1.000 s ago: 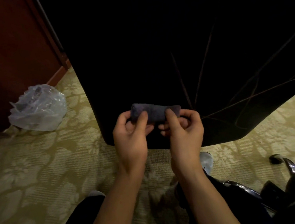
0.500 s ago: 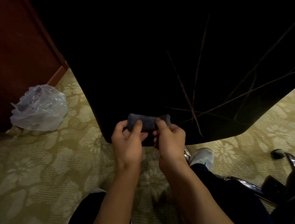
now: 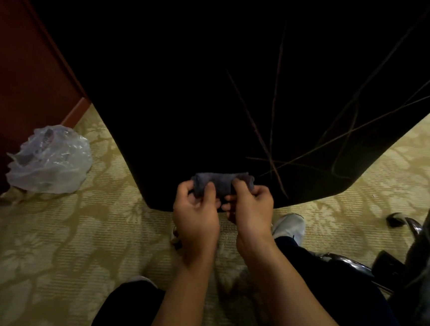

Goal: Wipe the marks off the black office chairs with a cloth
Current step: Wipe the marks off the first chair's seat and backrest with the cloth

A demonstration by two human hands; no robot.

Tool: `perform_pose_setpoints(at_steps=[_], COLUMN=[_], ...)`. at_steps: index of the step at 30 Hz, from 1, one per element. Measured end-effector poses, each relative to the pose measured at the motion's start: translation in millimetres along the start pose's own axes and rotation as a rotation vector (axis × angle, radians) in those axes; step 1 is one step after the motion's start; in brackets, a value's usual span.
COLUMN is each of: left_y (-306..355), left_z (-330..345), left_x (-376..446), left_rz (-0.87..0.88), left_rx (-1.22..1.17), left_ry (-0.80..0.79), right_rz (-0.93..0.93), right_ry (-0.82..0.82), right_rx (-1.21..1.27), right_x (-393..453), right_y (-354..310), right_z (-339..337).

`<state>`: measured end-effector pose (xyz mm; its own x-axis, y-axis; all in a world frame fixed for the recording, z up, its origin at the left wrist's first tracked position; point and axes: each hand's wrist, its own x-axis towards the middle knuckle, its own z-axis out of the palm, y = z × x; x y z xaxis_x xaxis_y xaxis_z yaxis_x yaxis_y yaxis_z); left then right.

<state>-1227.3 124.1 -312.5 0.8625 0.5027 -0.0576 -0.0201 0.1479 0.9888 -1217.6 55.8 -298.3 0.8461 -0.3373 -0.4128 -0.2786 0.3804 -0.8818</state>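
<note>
Cloth (image 3: 222,183), folded small, pinched between left hand (image 3: 196,214) and right hand (image 3: 251,206), now lower against the black chair back (image 3: 202,86) than a second ago; wiping appears imminent. Thin pale marks (image 3: 270,155) lie just rightward. Plastic bag (image 3: 50,161) on carpet (image 3: 48,255), clear of the work.

1. Head view: a single wide-angle camera worn on the person's head, facing forward and steeply down.
2. Near field: both forearms enter from the bottom edge; the black chair back (image 3: 202,86) fills the far centre, close to the lens.
3. Periphery: patterned carpet (image 3: 48,255) spreads to the left and right.
</note>
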Motion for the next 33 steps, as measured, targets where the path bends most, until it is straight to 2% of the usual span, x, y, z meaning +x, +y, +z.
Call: perform_pose_setpoints(at_steps=[5,8,12,17,20,23,26,31,33], left_y=[-51.9,-64.2,-59.2,-27.5,-5.2,6.9,-5.2,-55.9,-72.9], left_z=[2.9,7.6,23.7,42.6,41.6,42.0,42.3,47.4,51.0], left_x=[-1.8,-5.0,-4.3,-11.4,-18.1,-16.7,-16.2,-18.4,-18.7], left_rz=[-0.335,-0.443,-0.373,-0.153,0.018,0.045,-0.049,-0.332,-0.431], left_rx=[-0.002,-0.031,-0.038,0.009,-0.055,-0.118,-0.103,0.008,0.031], left_ry=[0.014,0.038,0.036,0.021,-0.016,-0.022,-0.028,-0.024,-0.012], right_rz=[0.103,0.090,0.008,0.063,-0.049,-0.149,-0.091,0.245,0.295], right_ry=[0.150,0.158,0.156,0.119,0.068,0.028,0.047,0.163,0.195], right_rx=[-0.246,-0.362,-0.391,-0.013,0.066,0.062,0.013,0.065,0.052], right_x=[27.3,34.5,36.1,35.0,19.8,12.5,17.0,44.5,57.2], right_y=[48.0,61.3,32.8,-6.7,-23.2,-31.3,-25.7,-2.2,9.0], right_z=[-21.3,-37.0,-42.5,-39.4,-32.8,-33.0,-39.0,-56.2,-64.6])
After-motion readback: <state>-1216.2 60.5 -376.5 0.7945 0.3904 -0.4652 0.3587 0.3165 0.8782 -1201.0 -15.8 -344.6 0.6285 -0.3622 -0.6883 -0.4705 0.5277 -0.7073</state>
